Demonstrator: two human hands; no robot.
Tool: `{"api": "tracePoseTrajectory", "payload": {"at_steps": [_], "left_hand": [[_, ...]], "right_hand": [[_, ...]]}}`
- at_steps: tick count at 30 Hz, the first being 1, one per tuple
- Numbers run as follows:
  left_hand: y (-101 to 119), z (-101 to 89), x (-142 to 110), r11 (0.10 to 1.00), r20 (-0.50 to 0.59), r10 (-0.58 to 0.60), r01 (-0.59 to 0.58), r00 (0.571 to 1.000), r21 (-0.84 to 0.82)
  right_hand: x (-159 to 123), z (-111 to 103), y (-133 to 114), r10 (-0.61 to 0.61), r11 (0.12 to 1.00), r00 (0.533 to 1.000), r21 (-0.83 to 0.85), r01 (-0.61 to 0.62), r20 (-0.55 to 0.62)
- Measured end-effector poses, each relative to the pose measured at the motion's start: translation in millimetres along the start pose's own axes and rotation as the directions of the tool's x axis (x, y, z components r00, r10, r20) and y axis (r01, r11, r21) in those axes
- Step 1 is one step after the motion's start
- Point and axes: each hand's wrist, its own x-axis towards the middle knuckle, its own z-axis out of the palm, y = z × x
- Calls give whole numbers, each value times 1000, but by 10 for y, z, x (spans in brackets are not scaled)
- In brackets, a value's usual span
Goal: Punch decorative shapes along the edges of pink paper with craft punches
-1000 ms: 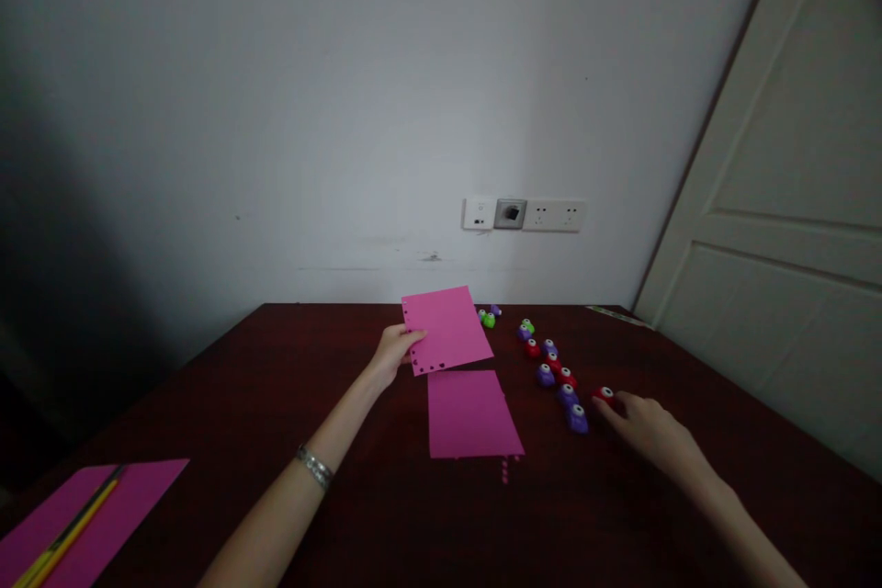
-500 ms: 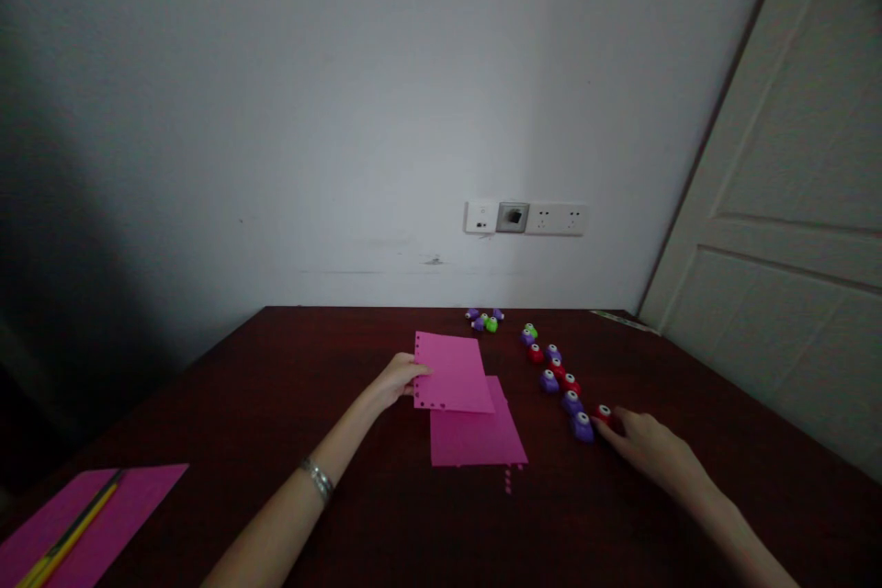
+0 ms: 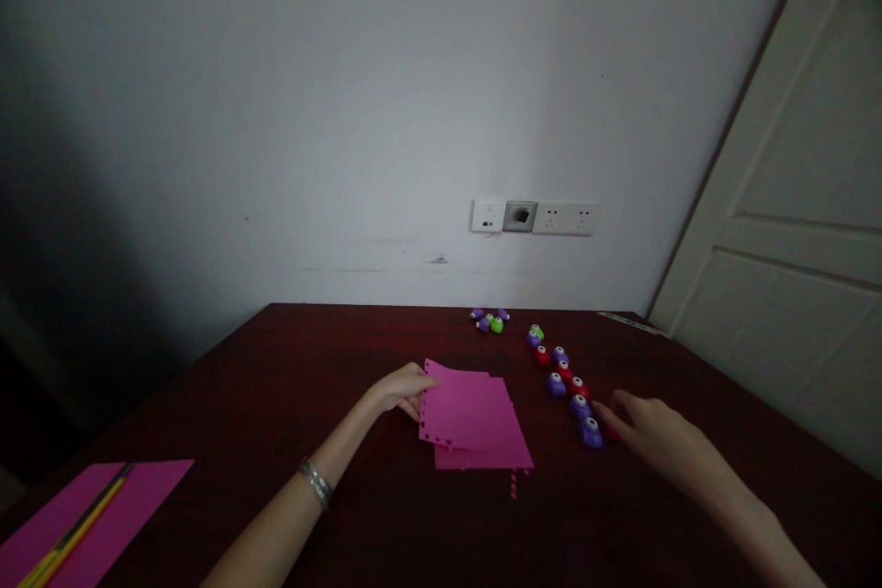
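My left hand [image 3: 403, 389] pinches the left edge of a pink sheet [image 3: 455, 409], which has small punched holes along its left and bottom edges. It overlaps a second pink sheet [image 3: 506, 432] on the table. My right hand [image 3: 654, 432] is at the near end of a row of small craft punches, its thumb and forefinger apart. Below its fingers a red craft punch [image 3: 610, 432] is mostly hidden. Beside that stands a purple craft punch [image 3: 591, 433], with another purple punch [image 3: 580, 407] just beyond. Several tiny pink cut-outs [image 3: 514, 485] lie near the lower sheet.
Farther back stand several red, purple and green punches, with a small cluster [image 3: 491, 322] near the wall. On the left, yellow and dark pencils [image 3: 75, 528] rest on another pink sheet [image 3: 148, 501]. Wall sockets [image 3: 566, 219] and a white door [image 3: 792, 294] border the dark red table [image 3: 310, 358].
The held sheet has come down and nearer, now covering more of the lower sheet. My right hand has risen slightly over the red punch, which is now mostly hidden.
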Motion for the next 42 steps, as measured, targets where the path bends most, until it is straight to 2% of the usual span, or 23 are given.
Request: {"api": "tracePoseTrajectory", "payload": {"at_steps": [4,10,13,18,23,29,34,38,42], "left_hand": [[27,-31,-7,999,-114,-25,30,993,41],[4,25,-11,1000,-13,-8,8,1000,-15],[-1,87,-3,1000,-9,-14,14,1000,-9],[42,139,5,995,-32,-59,61,998,77],[94,188,23,981,-143,-91,113,986,160],[86,273,46,939,-231,11,70,973,337],[70,263,49,921,-247,72,31,966,388],[35,263,71,907,-230,49,53,972,418],[-15,290,92,885,-211,87,22,974,465]], "right_hand": [[-42,-68,-352,-101,995,994,-13,101,-30],[62,8,-602,-209,977,978,-43,209,-2],[127,29,-681,-233,970,973,-67,232,-5],[231,71,-754,-256,965,967,-60,256,6],[307,113,-792,-274,959,961,-67,275,29],[394,144,-818,-267,960,963,-77,269,34],[473,203,-813,-272,959,961,-62,276,57],[455,282,-850,-395,918,914,13,395,89],[387,420,-890,-501,865,864,73,497,51]]}}
